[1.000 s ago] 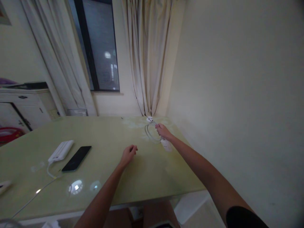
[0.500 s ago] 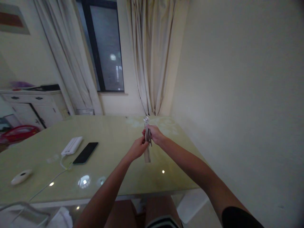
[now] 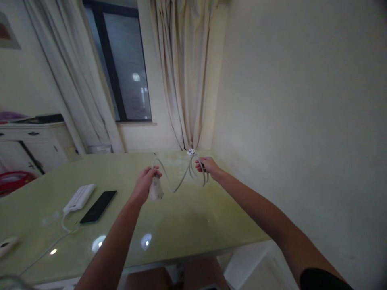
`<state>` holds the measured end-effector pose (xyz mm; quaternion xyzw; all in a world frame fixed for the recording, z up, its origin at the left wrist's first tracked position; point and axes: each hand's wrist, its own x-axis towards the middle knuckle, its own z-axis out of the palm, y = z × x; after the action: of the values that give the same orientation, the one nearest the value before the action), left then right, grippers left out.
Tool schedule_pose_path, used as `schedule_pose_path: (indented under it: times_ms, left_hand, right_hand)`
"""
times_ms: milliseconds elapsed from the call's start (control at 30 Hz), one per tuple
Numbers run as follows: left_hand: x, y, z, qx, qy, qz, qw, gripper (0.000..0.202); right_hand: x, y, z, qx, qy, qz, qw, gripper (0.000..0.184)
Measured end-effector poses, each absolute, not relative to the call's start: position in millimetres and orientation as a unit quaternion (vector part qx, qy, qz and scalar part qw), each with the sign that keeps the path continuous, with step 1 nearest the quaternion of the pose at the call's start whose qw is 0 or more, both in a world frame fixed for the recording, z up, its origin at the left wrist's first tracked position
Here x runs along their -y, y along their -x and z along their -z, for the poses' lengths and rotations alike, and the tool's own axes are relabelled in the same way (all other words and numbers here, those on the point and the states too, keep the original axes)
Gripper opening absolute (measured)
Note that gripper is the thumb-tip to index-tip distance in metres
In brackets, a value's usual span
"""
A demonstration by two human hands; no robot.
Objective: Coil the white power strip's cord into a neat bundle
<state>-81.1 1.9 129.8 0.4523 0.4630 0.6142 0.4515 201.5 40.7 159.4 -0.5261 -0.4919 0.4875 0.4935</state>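
A white cable (image 3: 178,182) with a white plug (image 3: 190,152) at one end and a small white block (image 3: 156,190) at the other hangs between my hands above the pale green table (image 3: 181,217). My left hand (image 3: 145,183) is closed round the cable just above the block. My right hand (image 3: 207,166) is closed on the coiled part near the plug. The cable sags in a loop between them.
On the table's left lie a white power bank (image 3: 79,197) with a thin white lead and a black phone (image 3: 98,206). A white object (image 3: 6,245) sits at the far left edge. Curtains, a dark window and a white cabinet (image 3: 30,141) stand behind; a bare wall is close on the right.
My right hand lifted the cable off the table and my left hand took hold of it. The hands have now drawn apart, and the cable is stretched out between them.
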Motion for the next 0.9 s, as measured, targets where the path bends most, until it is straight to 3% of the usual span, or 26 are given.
schedule_pose_path:
  times_ms: [133, 267, 400, 500, 633, 800, 900]
  left_hand:
    - [-14.4, 121.7, -139.7, -0.459, -0.373, -0.698, 0.403, 0.034]
    - [-22.7, 158.8, -147.8, -0.462, -0.287, -0.797, 0.262, 0.009]
    - [-23.7, 185.6, -159.4, -0.501, -0.240, -0.816, 0.159, 0.009]
    - [-18.3, 193.5, -172.7, -0.505, -0.242, -0.807, 0.189, 0.011]
    - [-6.2, 190.9, -191.0, -0.485, -0.265, -0.774, 0.308, 0.011]
    - [-2.2, 175.8, -202.3, -0.499, -0.380, -0.684, 0.374, 0.033]
    - [-19.1, 158.7, -206.5, -0.491, -0.442, -0.667, 0.346, 0.038]
  right_hand:
    - [-51.2, -236.0, -165.3, 0.505, 0.554, -0.424, 0.508, 0.025]
    - [-66.8, -270.0, -168.9, 0.514, 0.572, -0.358, 0.529, 0.026]
    - [-79.2, -303.5, -176.1, 0.538, 0.566, -0.260, 0.568, 0.026]
    - [-82.1, -321.9, -192.0, 0.526, 0.532, -0.183, 0.638, 0.027]
    - [-79.9, -337.5, -232.3, 0.450, 0.466, -0.192, 0.737, 0.030]
    - [-92.3, -350.2, -284.8, 0.453, 0.467, -0.270, 0.710, 0.027]
    - [-114.4, -344.5, -302.1, 0.508, 0.474, -0.152, 0.703, 0.032]
